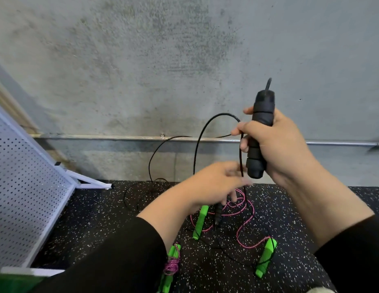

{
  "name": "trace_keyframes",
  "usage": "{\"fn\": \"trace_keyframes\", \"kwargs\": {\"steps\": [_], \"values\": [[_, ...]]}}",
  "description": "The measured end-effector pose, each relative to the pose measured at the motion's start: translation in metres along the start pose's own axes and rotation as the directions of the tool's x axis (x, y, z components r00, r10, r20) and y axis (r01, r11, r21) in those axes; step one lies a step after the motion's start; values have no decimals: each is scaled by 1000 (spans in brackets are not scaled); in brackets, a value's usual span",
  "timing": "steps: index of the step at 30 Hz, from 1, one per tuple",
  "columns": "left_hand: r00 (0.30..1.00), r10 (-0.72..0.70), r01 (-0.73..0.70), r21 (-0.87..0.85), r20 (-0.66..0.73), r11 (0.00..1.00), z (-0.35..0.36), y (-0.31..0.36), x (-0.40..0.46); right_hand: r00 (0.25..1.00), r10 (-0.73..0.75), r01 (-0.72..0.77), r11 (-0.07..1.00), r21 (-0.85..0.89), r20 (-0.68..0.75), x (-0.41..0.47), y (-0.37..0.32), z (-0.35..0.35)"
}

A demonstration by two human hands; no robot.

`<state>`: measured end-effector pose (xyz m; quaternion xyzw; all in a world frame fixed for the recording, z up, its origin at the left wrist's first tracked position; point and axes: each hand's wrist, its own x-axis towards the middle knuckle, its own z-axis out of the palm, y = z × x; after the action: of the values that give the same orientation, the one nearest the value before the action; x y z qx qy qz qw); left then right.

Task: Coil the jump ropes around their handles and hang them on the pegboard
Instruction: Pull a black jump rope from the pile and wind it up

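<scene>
black jump rope (197,149): right hand (275,140) grips upright black handle (259,134) before concrete wall (142,60). left hand (216,182) blurred at hanging cord, grip unclear. second black handle (218,212) dangles below. pink rope (243,225) with green handles (200,222) loose on speckled floor (99,218). coiled green-handled rope (171,263) near left sleeve. pegboard (21,187) leans at left.

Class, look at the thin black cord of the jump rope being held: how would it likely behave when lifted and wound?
The black cord probably is springy: it arches in open loops from the black handle in the right hand. It looks light, and likely to snag, since it crosses the pink rope on the floor.
</scene>
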<state>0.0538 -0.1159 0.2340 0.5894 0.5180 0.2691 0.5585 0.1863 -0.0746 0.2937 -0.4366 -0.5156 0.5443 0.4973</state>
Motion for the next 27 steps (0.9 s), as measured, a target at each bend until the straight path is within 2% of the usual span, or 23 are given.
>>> {"fn": "trace_keyframes", "kwargs": {"steps": [1,3,5,8,11,14,16,17,19,21,23,25,26,27], "values": [[1000,4,-5,41,19,999,5,-1,1,1000,2,-2,1000,18,12,0,-2,0],[994,46,-43,36,-96,998,7,-1,6,1000,4,-5,999,48,22,0,-4,-2],[948,86,-135,-141,-307,981,-1,4,10,1000,12,-12,1000,-17,5,1,-2,-5],[854,88,-355,-449,-513,820,-26,11,12,994,97,-83,967,-241,50,1,12,-10],[825,49,-468,-633,-562,616,-46,15,8,955,218,-110,890,-442,201,-6,20,-7],[812,41,-516,-682,-583,519,-54,16,7,891,297,-99,865,-491,344,-12,20,-1],[801,31,-537,-693,-598,481,-57,15,8,902,256,-47,859,-510,347,-13,22,4],[802,8,-521,-693,-597,499,-57,14,8,928,208,-26,864,-502,310,-12,22,6],[839,-65,-378,-665,-540,644,-55,11,8,972,116,-20,909,-417,206,-9,20,7],[931,-85,-137,-557,-355,819,-45,8,4,991,73,-41,964,-262,112,-4,16,5],[996,-49,19,-353,-76,935,-29,5,-4,997,66,-59,991,-122,49,0,12,1],[993,-34,51,-155,113,987,-12,4,-10,999,36,-35,997,-72,21,3,9,-2],[993,-29,39,-88,112,995,-6,3,-10,1000,21,-21,997,-68,12,5,9,-3],[998,-17,19,-44,55,999,-4,2,-8,1000,15,-15,998,-60,7,5,8,-4]]}}
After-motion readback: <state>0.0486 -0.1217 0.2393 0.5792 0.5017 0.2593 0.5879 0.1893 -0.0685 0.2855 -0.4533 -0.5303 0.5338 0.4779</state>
